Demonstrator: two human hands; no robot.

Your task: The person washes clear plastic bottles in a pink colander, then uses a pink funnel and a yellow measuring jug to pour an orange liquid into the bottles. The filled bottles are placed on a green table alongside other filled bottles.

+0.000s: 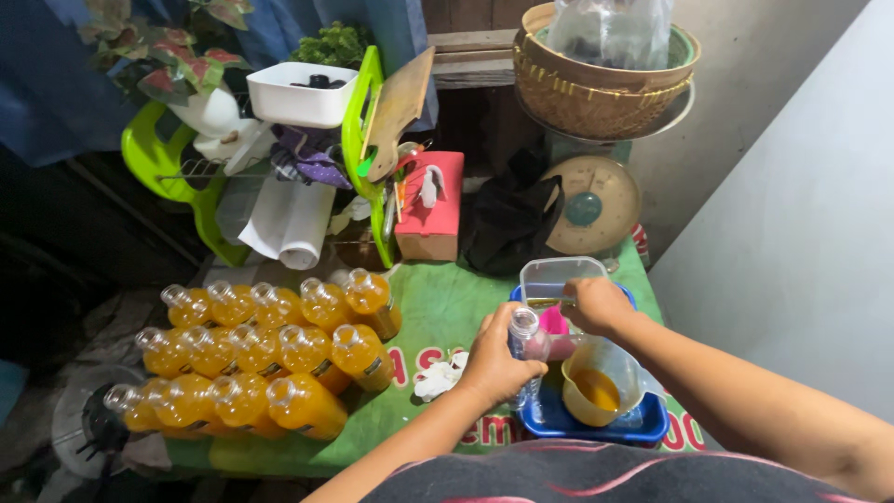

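Left hand (492, 361) grip clenched round clear empty bottle (527, 341), upright over blue tray (596, 424). Right hand (596, 305) grip pinches pink funnel (555, 322) at bottle mouth. Beige jug (601, 380) of orange liquid beside. Filled bottles (261, 359) stand well left on green surface (447, 307).

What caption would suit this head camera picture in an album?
Left hand steadies a clear bottle beside a jug of orange liquid; filled bottles wait nearby.

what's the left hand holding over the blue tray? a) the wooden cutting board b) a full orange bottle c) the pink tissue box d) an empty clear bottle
d: the left hand grips an empty clear bottle upright over the blue tray, beside the jug of orange liquid.
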